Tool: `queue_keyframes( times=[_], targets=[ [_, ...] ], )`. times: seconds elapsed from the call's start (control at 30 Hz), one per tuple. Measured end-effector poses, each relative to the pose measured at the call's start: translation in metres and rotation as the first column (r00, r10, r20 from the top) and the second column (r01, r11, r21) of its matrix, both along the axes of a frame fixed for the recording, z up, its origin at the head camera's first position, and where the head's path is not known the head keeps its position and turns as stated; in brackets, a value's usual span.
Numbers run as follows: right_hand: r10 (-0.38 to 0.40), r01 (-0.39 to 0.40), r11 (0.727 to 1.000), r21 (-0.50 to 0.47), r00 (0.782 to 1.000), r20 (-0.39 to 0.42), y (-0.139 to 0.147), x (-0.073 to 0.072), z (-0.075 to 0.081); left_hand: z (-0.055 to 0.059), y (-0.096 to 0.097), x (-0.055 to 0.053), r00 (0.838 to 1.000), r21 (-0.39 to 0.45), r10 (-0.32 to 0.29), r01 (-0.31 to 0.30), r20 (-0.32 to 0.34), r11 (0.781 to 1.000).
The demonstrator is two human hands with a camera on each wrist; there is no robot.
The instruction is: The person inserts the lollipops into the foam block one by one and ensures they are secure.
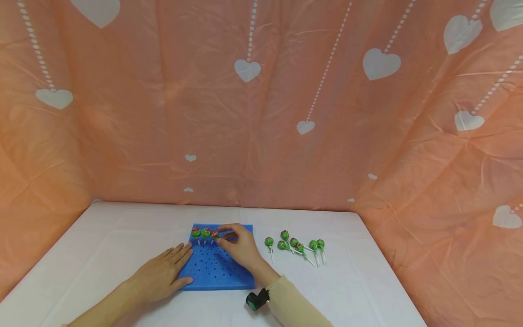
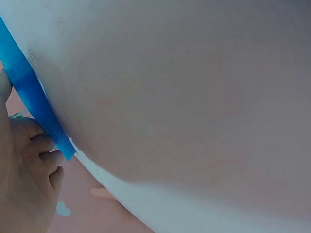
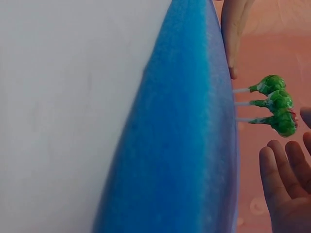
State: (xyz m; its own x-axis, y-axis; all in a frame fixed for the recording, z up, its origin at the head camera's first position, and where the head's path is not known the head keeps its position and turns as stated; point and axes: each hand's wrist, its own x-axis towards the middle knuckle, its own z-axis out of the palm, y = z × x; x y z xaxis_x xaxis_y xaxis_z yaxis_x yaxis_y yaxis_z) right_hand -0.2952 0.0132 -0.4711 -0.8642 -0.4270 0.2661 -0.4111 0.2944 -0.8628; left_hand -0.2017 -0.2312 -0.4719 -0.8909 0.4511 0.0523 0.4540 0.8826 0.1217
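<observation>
Beige sleeve (image 1: 300, 304) comes first in the head view, between 5 and 6 o'clock, with a small black gadget (image 1: 256, 300) at the wrist. Beyond it, the right hand (image 1: 242, 249) hovers over the 2 o'clock part of a blue foam board (image 1: 216, 284), thumb and forefinger parted in a narrow gap beside a lollipop, holding nothing. That lollipop ends a row of three lollipops (image 1: 205, 233) standing in the board towards its 11 o'clock corner. At the board's 8 to 9 o'clock side, the left hand (image 1: 165, 272) lies flat with fingers straight, touching the edge, thumb at the near corner. Small holes dot the foam. Loose lollipops (image 1: 300, 248) with green and red wrappers lie on the white table (image 1: 347, 290) at 3 o'clock from the board. An orange curtain (image 1: 216, 122) printed with white hearts hangs behind.

From the left wrist, the white table fills most of the view; the board's edge slants between 10 and 8 o'clock, with the left hand's fingertips against it.

From the right wrist, the board's side runs from 12 to 6 o'clock. The three lollipops jut from its top at 3 o'clock, and the right hand shows at 4 o'clock, fingers spread and just apart from them.
</observation>
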Motion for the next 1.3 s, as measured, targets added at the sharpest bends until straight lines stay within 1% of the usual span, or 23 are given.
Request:
queue_keyframes(
  times=[0.1,0.2,0.43,0.7,0.9,1.0,1.17,1.3],
  targets=[
    [-0.001,0.001,1.0,-0.003,1.0,0.007,0.006,0.002,0.004,0.0,0.0,0.0,1.0,-0.006,0.0,0.0,-0.002,1.0],
    [-0.011,0.011,1.0,-0.002,1.0,-0.002,0.012,0.003,0.008,0.0,0.001,0.0,1.0,-0.006,-0.001,0.001,-0.002,1.0],
    [-0.067,0.067,0.998,-0.002,0.998,0.013,0.029,0.004,0.015,0.0,0.001,0.0,1.0,-0.011,-0.006,0.006,-0.013,1.0],
    [-0.136,0.135,0.99,-0.027,0.991,-0.021,0.051,0.0,0.017,-0.002,0.0,-0.001,1.0,-0.01,-0.016,0.015,-0.025,1.0],
    [-0.21,0.21,0.978,-0.009,0.976,-0.05,0.066,-0.006,0.016,-0.003,-0.002,-0.001,1.0,-0.002,-0.015,0.015,-0.016,1.0],
    [-0.23,0.23,0.973,-0.006,0.971,-0.067,0.073,-0.009,0.014,-0.003,-0.001,-0.001,1.0,-0.002,-0.011,0.011,-0.006,1.0],
    [-0.239,0.244,0.969,0.039,0.965,-0.108,0.086,-0.015,0.012,-0.002,-0.001,0.0,1.0,-0.002,-0.009,0.009,-0.009,1.0],
    [-0.225,0.242,0.963,0.123,0.965,-0.134,0.095,-0.019,0.011,-0.001,0.0,0.0,1.0,0.0,-0.009,0.009,-0.019,1.0]
  ],
)
